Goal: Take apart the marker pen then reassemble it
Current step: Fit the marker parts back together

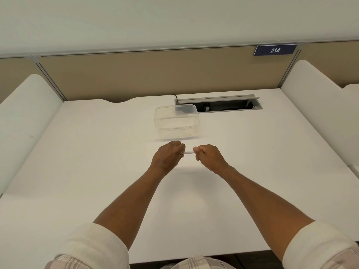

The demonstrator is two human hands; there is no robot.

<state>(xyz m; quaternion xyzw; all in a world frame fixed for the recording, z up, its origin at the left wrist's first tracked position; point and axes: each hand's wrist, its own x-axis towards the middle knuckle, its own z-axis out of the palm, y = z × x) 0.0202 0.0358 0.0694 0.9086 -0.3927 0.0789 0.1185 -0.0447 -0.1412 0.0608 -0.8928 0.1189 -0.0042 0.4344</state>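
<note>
Left hand (pixel 168 155): fist closed round pen's (pixel 188 152) left end.
Right hand (pixel 208 156): fist closed round its right end.
Pen: level, just in front of tub (pixel 175 121).

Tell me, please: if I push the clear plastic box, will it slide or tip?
The clear plastic box looks empty and thin-walled, so it is probably light and would slide easily on the smooth white table. It is low and wide, so tipping seems unlikely.
</note>
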